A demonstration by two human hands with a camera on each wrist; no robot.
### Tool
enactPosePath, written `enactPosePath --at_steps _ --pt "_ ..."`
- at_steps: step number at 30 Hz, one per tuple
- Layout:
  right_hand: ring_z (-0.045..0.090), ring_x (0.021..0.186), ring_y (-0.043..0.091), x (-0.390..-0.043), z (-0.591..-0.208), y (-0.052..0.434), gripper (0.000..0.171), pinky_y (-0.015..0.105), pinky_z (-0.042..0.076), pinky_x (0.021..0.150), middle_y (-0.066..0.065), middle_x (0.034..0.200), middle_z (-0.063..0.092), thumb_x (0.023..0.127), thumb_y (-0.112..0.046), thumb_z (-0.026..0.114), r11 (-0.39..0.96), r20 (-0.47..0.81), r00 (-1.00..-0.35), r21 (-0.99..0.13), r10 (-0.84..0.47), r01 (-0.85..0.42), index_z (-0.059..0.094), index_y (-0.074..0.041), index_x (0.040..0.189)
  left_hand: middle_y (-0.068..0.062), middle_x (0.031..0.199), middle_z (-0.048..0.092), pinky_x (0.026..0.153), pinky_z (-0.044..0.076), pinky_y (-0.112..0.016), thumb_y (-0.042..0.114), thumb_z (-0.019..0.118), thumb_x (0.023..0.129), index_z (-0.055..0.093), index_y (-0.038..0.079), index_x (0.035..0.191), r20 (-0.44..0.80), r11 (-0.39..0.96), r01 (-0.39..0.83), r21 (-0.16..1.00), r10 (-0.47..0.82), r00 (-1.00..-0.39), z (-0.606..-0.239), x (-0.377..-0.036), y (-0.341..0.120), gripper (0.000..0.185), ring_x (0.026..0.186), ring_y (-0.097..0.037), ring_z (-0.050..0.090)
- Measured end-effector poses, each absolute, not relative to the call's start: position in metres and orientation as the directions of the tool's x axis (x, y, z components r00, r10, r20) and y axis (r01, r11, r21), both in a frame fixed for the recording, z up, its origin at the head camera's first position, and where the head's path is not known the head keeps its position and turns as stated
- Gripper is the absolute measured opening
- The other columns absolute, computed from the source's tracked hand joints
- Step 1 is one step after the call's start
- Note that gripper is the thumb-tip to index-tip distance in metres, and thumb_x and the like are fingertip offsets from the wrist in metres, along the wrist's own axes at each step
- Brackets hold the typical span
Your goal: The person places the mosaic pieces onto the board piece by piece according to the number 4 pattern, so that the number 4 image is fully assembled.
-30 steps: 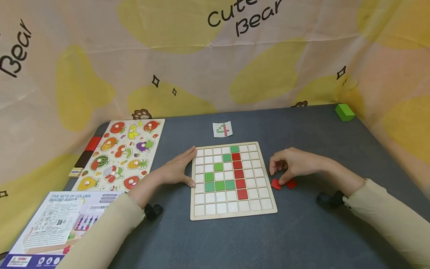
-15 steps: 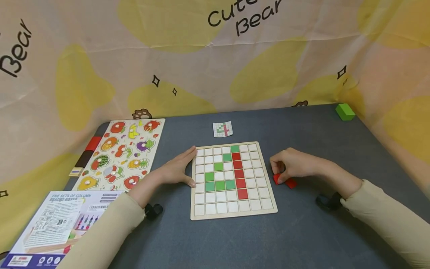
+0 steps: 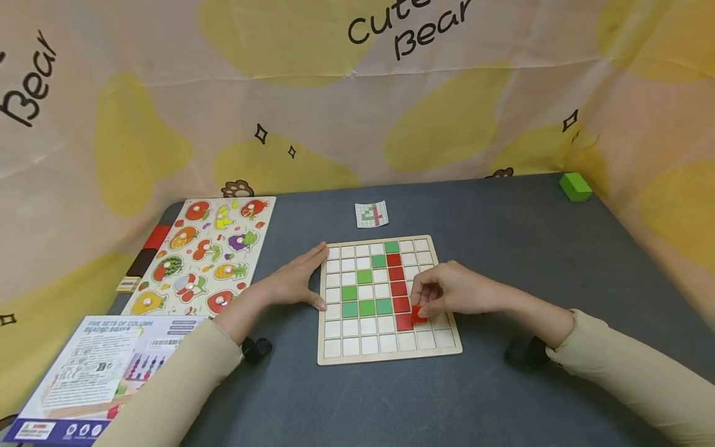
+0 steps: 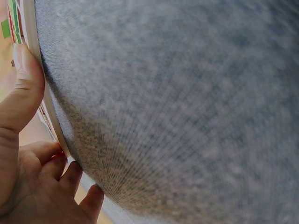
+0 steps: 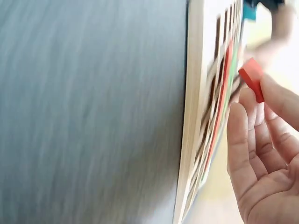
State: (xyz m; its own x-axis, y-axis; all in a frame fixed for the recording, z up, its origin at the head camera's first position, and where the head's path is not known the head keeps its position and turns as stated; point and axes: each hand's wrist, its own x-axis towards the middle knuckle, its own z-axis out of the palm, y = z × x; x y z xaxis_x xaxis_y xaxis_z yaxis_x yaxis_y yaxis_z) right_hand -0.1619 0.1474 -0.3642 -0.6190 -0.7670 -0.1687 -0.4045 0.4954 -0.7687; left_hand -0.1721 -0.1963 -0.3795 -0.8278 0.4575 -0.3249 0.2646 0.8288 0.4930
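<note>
A square wooden grid board [image 3: 391, 359] lies on the dark table, with red tiles [image 3: 398, 288] in a column and green tiles [image 3: 364, 277] forming a slant and a row. My left hand [image 3: 290, 282] rests against the board's left edge, thumb and fingers spread; in the left wrist view the thumb [image 4: 29, 79] lies along the rim. Over the right part of the board, my right hand [image 3: 460, 288] pinches a red tile [image 3: 418, 315] beside the red column. The right wrist view shows that red tile [image 5: 252, 78] tilted between thumb and fingertips.
A small pattern card [image 3: 371, 215] lies behind the board. To the left are a fruit puzzle board [image 3: 209, 261] and a printed box [image 3: 92, 372]. A green block [image 3: 575, 187] stands at the far right corner.
My right hand has picked up a red tile from the table right of the board and carried it left over the grid. The other loose red tile is out of sight. My left hand stays put.
</note>
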Motion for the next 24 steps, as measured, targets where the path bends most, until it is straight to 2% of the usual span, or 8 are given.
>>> enactPosePath --at_steps 5,13,18,24 --pt "0.060 0.068 0.003 -0.148 -0.369 0.131 0.009 0.020 0.053 0.066 -0.005 0.078 0.070 0.084 -0.007 0.074 0.463 -0.165 -0.575 -0.780 -0.801 -0.421 0.073 -0.015 0.088 -0.013 0.169 0.000 0.124 0.017 -0.057 0.032 0.085 0.076 0.009 0.004 0.159 -0.327 0.831 0.264 0.489 0.456 -0.828 -0.380 -0.173 -0.197 0.117 0.156 -0.036 0.006" --pt "0.057 0.062 -0.003 -0.137 -0.377 0.121 0.013 0.018 0.052 0.062 -0.010 0.071 0.068 0.080 -0.005 0.076 0.475 -0.126 -0.578 -0.722 -0.806 -0.504 0.072 -0.017 0.078 -0.013 0.169 0.000 0.124 0.017 -0.058 0.034 0.085 0.075 0.009 0.004 0.159 -0.327 0.834 0.262 0.486 0.451 -0.830 -0.381 -0.173 -0.197 0.117 0.156 -0.037 0.007" --pt "0.052 0.059 -0.007 -0.132 -0.378 0.118 0.018 0.015 0.049 0.060 -0.013 0.068 0.067 0.078 -0.005 0.079 0.482 -0.074 -0.581 -0.647 -0.811 -0.591 0.071 -0.021 0.073 -0.013 0.169 0.000 0.124 0.017 -0.057 0.033 0.085 0.075 0.008 0.005 0.159 -0.330 0.834 0.260 0.486 0.451 -0.829 -0.380 -0.173 -0.198 0.117 0.156 -0.036 0.007" --pt "0.049 0.061 -0.006 -0.133 -0.373 0.126 0.019 0.015 0.046 0.059 -0.016 0.067 0.063 0.077 -0.009 0.081 0.499 -0.043 -0.594 -0.594 -0.803 -0.632 0.070 -0.024 0.073 -0.012 0.169 0.000 0.124 0.016 -0.057 0.034 0.085 0.075 0.009 0.005 0.159 -0.330 0.832 0.259 0.490 0.452 -0.828 -0.382 -0.173 -0.198 0.117 0.156 -0.036 0.006"
